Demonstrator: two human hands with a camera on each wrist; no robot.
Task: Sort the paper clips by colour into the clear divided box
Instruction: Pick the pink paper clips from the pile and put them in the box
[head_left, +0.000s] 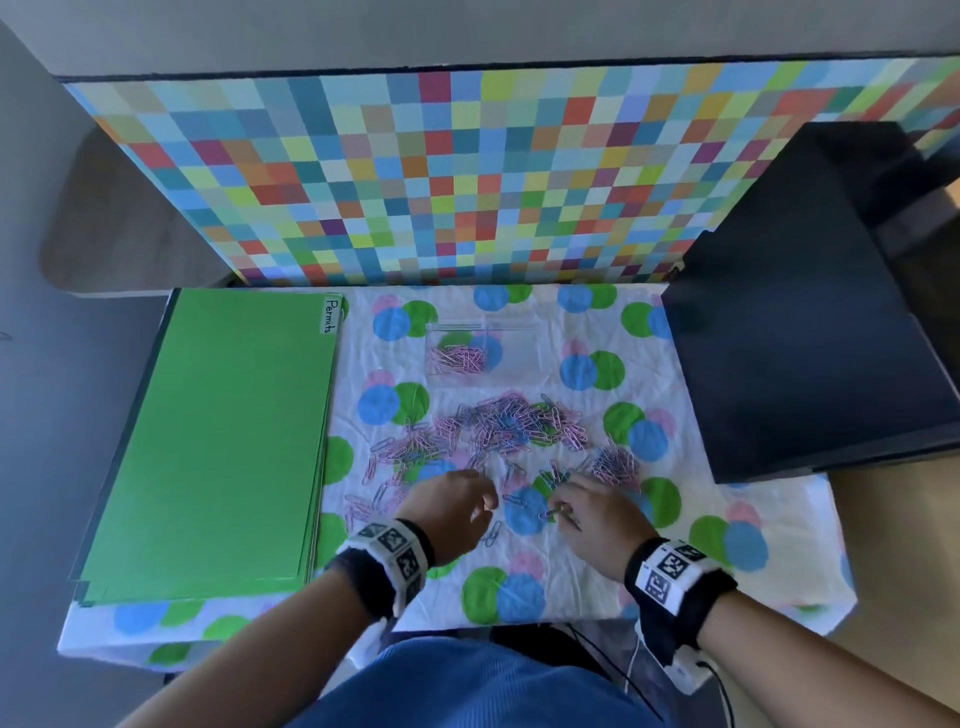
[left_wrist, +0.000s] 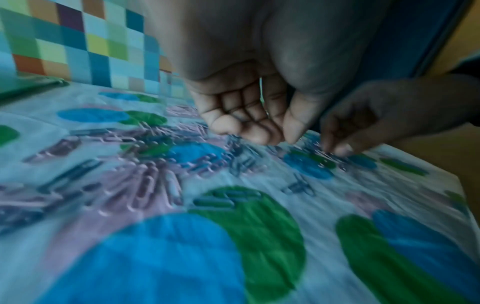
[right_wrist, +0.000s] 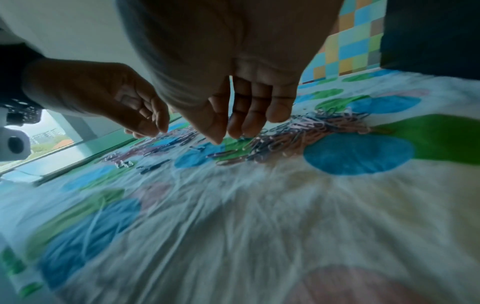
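The clear divided box (head_left: 483, 353) lies at the back middle of the cloth, with pink paper clips (head_left: 457, 358) in its left compartment. A loose pile of pink and blue paper clips (head_left: 509, 426) spreads across the cloth in front of it. My left hand (head_left: 457, 506) hovers just above the pile's near edge. Its fingers (left_wrist: 249, 127) are loosely curled and the palm is empty. My right hand (head_left: 576, 501) reaches down beside it. Its fairly straight fingertips (right_wrist: 244, 131) and thumb touch blue clips (right_wrist: 226, 153) on the cloth. No clip shows between them.
A stack of green folders (head_left: 218, 441) covers the left of the table. A black box (head_left: 810, 322) stands at the right. A checkered panel (head_left: 467, 171) walls off the back. A smaller heap of clips (head_left: 615, 462) lies right of my right hand.
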